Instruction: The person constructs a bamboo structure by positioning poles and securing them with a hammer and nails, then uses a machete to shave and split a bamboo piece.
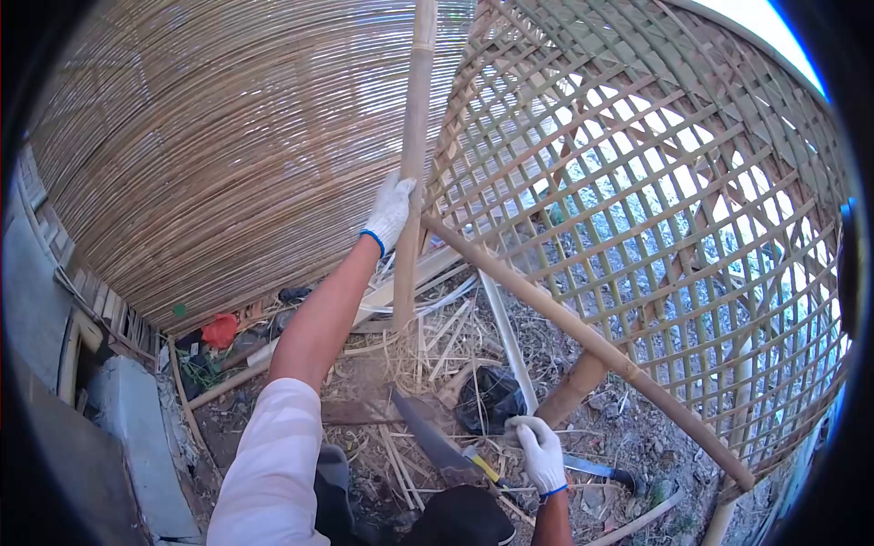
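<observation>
My left hand (390,211), in a white glove with a blue cuff, is closed around the upright bamboo pole (417,118). Low in the view, my right hand (539,448), gloved the same way, has its fingers curled beside the end of a pale strip (510,341); what they hold, if anything, is too small to tell. Left of it lies a saw blade (428,435) near a yellow-and-black handle (484,466). A blade with a dark handle (601,470) lies to its right.
A slatted bamboo wall (209,155) stands left, a woven lattice (637,200) right. A bamboo pole (583,332) slants across the right side. A black bag (488,399), red item (219,330) and concrete blocks (137,437) are on the ground. A dark cap (462,517) shows below.
</observation>
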`<move>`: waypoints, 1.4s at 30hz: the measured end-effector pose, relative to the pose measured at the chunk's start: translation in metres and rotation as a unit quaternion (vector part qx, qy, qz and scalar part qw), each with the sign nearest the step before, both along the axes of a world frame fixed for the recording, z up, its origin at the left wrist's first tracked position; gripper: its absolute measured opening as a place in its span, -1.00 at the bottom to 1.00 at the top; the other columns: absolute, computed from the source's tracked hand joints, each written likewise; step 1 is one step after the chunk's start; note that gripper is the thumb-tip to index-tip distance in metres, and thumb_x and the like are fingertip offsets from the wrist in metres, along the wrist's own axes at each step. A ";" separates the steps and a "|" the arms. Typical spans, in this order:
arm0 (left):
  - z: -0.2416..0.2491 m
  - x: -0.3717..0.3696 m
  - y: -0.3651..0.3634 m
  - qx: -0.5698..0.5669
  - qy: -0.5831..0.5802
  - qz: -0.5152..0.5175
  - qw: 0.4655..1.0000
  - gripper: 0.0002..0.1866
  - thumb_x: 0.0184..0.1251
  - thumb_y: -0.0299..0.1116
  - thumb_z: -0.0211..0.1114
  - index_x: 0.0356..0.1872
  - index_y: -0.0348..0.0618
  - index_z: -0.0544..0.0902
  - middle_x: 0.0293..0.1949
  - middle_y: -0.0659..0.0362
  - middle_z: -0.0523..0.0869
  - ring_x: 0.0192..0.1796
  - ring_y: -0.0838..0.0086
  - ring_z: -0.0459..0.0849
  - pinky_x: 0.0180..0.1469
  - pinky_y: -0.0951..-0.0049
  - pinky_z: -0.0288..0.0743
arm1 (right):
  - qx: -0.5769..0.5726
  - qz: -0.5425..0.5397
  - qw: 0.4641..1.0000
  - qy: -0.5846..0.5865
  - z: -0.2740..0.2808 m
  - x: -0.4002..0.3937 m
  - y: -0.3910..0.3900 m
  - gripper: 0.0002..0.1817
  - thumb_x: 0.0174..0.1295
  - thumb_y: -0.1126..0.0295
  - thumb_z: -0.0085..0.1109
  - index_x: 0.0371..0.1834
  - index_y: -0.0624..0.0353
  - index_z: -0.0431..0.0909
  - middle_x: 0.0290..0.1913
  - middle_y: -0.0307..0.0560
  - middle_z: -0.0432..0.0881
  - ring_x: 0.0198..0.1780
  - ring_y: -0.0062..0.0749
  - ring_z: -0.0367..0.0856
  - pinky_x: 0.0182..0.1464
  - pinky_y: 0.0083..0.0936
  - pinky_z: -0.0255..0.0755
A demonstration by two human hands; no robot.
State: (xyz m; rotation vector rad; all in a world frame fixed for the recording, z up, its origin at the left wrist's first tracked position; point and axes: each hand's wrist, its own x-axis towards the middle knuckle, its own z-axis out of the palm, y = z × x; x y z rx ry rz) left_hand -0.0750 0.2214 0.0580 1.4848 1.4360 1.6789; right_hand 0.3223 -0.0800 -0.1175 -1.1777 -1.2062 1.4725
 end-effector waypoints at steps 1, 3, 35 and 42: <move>0.009 0.007 0.006 0.010 0.009 0.019 1.000 -0.65 0.57 -0.24 0.12 0.17 -0.26 0.60 -0.15 0.12 0.68 -0.16 0.42 0.61 -0.02 0.30 0.54 | -0.002 -0.019 1.000 0.002 0.014 0.014 0.000 -0.74 0.60 0.42 0.06 0.11 0.36 0.66 0.03 0.00 0.79 -0.02 -0.43 0.77 0.09 -0.43 0.67; 0.022 0.014 0.017 0.026 0.020 0.062 0.998 -0.65 0.57 -0.23 0.12 0.16 -0.27 0.61 -0.14 0.10 0.68 -0.17 0.40 0.61 -0.02 0.29 0.55 | -0.020 -0.038 0.998 -0.047 0.027 0.046 0.008 -0.75 0.58 0.43 0.07 0.07 0.37 0.67 0.02 -0.01 0.79 -0.02 -0.43 0.77 0.09 -0.44 0.66; 0.106 -0.018 0.238 0.155 0.097 -0.073 0.981 -0.25 0.44 -0.09 0.33 0.59 -0.13 0.39 0.17 -0.20 0.75 0.18 -0.01 0.77 0.25 0.11 0.58 | 0.087 -0.126 0.903 -0.402 0.221 -0.103 0.192 -0.74 0.37 0.40 0.20 -0.02 0.32 0.76 -0.12 0.01 0.84 -0.07 -0.33 0.82 0.05 -0.37 0.64; 0.111 -0.024 0.236 0.138 0.123 -0.095 0.978 -0.30 0.43 -0.08 0.32 0.53 -0.11 0.45 0.10 -0.21 0.76 0.11 -0.10 0.78 0.18 0.00 0.61 | 0.062 -0.167 0.868 -0.464 0.238 -0.111 0.184 -0.76 0.37 0.44 0.20 -0.03 0.34 0.75 -0.13 0.08 0.83 -0.07 -0.35 0.80 0.07 -0.40 0.62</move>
